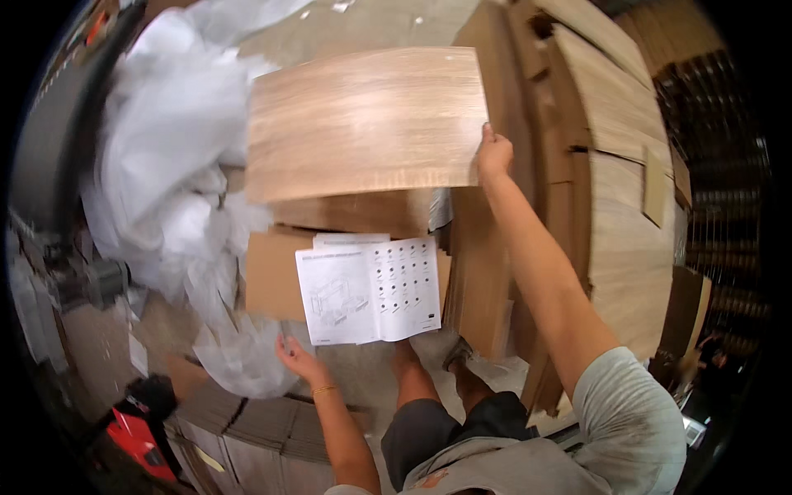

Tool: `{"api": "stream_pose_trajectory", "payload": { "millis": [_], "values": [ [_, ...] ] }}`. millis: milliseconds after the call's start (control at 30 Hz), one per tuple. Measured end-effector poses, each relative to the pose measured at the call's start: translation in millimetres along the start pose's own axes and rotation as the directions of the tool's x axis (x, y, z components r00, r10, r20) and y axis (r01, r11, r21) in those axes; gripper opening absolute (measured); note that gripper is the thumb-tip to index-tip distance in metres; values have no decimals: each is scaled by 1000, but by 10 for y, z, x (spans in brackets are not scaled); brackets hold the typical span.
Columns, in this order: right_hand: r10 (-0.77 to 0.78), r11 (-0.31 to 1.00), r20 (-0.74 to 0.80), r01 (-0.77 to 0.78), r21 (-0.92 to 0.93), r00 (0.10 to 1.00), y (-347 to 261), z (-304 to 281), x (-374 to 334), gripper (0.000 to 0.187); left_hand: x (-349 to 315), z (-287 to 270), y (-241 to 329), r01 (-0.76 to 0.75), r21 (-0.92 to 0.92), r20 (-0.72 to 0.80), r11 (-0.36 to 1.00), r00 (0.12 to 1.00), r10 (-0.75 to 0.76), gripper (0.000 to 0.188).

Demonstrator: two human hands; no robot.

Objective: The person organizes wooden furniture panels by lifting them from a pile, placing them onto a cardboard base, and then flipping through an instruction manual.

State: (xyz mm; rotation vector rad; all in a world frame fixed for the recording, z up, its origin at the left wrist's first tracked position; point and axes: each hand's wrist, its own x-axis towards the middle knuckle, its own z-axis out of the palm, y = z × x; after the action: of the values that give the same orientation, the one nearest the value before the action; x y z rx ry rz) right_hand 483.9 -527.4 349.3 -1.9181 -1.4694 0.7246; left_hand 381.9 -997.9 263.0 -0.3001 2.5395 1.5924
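A wide wood-grain panel [367,124] is tilted up in front of me. At its right edge my right hand [495,155] is closed on it, thumb on the upper face. My left hand [299,360] is low on the left, fingers apart and holding nothing, beside the lower left corner of an open instruction booklet [371,293]. The booklet's left page has a line drawing and its right page rows of small parts. It lies over a brown cardboard piece [272,276]. Under the panel's near edge another brown board [363,213] shows in part.
Crumpled white foam wrap [161,157] heaps up on the left. Long cardboard boxes [487,272] and more wood-grain panels [623,247] stand along the right. Stacked flat cartons [256,437] and a red object [142,441] are at the lower left. Behind the panel, the floor [396,25] has scattered white scraps.
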Motion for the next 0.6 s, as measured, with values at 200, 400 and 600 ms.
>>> {"api": "stream_pose_trajectory", "payload": {
  "millis": [200, 400, 600],
  "values": [
    [-72, 947, 68, 47, 317, 995, -251, -1863, -53, 31, -50, -369, 1452, -113, -152, 224, 982, 964, 146, 49],
    [14, 828, 38, -32, 559, 999, 676, -4033, -238, 21, -1502, -616, 2229, 502, -623, 701, 600, 699, 143, 55],
    [190, 922, -116, -136, 364, 975, 2516, -5610, -467, 22, -3366, -382, 2053, 166, -3, 871, 986, 485, -79, 43]
  ]
}}
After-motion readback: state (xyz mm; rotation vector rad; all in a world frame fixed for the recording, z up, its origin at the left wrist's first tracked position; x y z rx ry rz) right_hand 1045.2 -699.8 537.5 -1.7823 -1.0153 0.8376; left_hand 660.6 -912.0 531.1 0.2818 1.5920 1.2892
